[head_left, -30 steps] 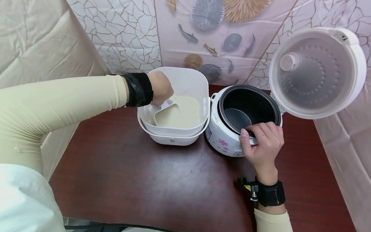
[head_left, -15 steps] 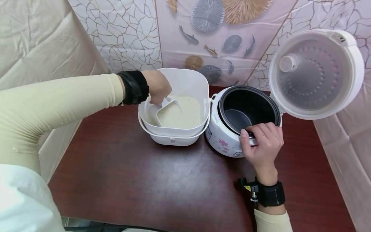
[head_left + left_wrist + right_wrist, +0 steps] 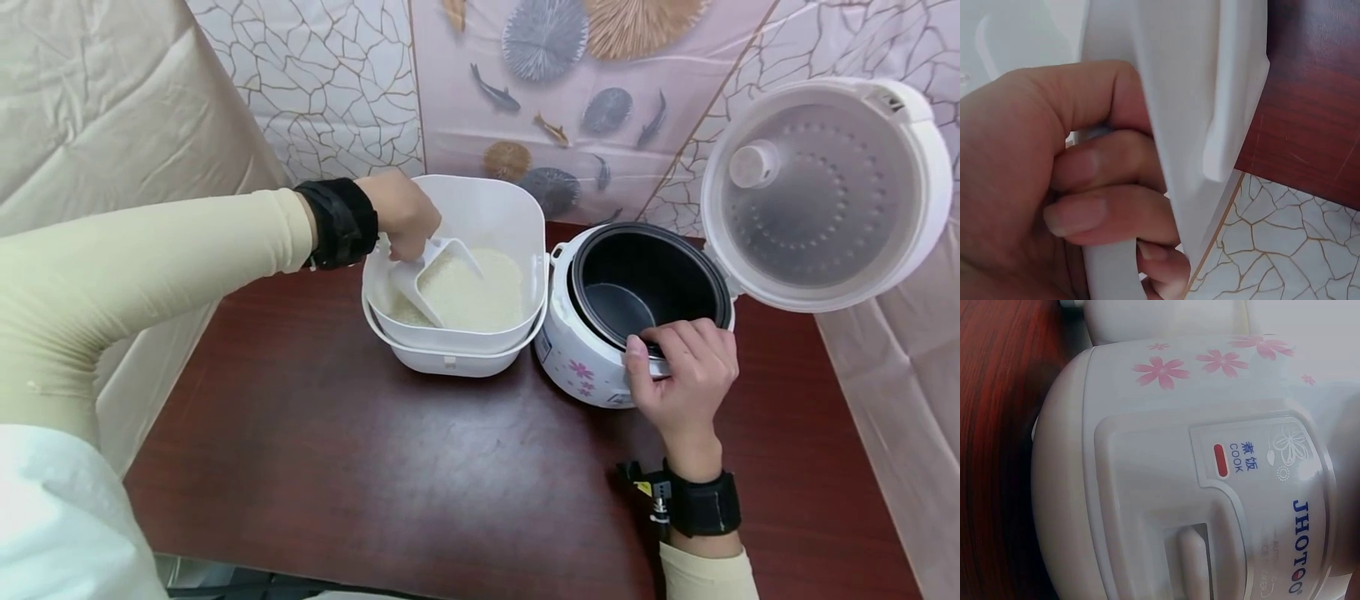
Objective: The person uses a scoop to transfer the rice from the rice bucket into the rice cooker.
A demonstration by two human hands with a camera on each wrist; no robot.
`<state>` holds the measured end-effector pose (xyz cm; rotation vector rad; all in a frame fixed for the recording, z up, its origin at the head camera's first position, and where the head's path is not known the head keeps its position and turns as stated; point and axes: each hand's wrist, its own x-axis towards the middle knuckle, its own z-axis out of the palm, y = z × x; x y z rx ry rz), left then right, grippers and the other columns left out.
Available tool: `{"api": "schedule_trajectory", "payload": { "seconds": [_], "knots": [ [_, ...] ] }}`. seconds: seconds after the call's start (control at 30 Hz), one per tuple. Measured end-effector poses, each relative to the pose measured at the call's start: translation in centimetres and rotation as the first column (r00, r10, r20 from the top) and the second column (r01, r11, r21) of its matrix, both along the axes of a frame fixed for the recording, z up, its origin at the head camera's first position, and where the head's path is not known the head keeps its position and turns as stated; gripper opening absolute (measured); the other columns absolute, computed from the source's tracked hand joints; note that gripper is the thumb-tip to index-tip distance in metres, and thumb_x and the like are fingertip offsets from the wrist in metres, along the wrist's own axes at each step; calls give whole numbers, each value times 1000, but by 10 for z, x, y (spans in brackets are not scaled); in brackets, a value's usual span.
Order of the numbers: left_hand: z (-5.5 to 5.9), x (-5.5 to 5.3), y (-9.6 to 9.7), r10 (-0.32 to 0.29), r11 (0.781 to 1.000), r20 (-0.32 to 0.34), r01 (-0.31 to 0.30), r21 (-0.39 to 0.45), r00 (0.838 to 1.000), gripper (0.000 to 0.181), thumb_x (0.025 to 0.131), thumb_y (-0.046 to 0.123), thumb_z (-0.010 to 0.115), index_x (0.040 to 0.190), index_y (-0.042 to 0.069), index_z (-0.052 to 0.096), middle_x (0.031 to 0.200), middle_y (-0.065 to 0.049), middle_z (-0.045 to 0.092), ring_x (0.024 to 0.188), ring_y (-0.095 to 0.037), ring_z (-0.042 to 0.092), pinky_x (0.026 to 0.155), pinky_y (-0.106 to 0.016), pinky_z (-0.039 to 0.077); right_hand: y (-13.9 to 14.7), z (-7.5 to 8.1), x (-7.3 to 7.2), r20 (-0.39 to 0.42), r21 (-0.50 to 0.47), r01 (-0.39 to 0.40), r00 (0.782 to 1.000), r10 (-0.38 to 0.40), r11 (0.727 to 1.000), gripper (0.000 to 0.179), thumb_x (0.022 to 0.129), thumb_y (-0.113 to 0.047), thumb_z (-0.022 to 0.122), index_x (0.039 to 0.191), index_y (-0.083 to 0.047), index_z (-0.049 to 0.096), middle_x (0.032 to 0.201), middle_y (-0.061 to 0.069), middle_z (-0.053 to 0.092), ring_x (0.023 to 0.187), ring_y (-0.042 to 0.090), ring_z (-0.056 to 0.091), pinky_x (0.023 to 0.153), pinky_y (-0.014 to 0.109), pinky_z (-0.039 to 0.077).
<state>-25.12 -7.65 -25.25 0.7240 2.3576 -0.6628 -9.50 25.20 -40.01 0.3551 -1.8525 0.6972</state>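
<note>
My left hand [image 3: 408,215] reaches inside a white rice bin [image 3: 487,204] and grips the handle of a white scoop [image 3: 409,279]. The scoop lies tilted in the pale rice [image 3: 491,287], with rice in its mouth. The left wrist view shows curled fingers [image 3: 1110,215] round the white handle [image 3: 1110,269], beside the bin's wall. My right hand [image 3: 686,375] holds the front rim of a white rice cooker [image 3: 581,354], fingers over the edge and thumb outside. Inside the cooker is a dark inner pot [image 3: 615,310]. The right wrist view shows the cooker's front with a red COOK mark [image 3: 1220,460].
The cooker's lid [image 3: 817,192] stands raised at the right. Bin and cooker stand side by side at the back of the dark red table [image 3: 420,467], before a patterned cloth [image 3: 555,100]. Beige cloth [image 3: 112,100] hangs at the left.
My left hand has shifted a little back to the left, and the scoop has turned in the rice, with more of its side showing. The right hand stays on the cooker's rim.
</note>
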Motion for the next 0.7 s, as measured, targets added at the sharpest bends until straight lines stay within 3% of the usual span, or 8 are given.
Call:
{"api": "schedule_trajectory", "payload": {
  "seconds": [0.3, 0.7],
  "knots": [
    [-1, 1, -2, 103, 991, -49, -98, 90, 993, 9, 83, 19, 66, 86, 15, 74, 88, -1, 60, 77, -22, 51, 66, -34, 40, 0, 1, -1, 6, 4, -10, 1000, 10, 1000, 58, 97, -50, 60, 66, -1, 69, 66, 14, 66, 67, 42, 56, 68, 58, 35],
    [2, 0, -3, 126, 983, -27, -121, 136, 992, 11, 83, 21, 64, 85, 15, 72, 86, -1, 59, 75, -22, 51, 63, -33, 39, 3, 4, -2, 23, 3, -15, 1000, 15, 1000, 59, 97, -50, 60, 66, -1, 70, 67, 15, 66, 68, 42, 57, 69, 57, 35]
  ]
}}
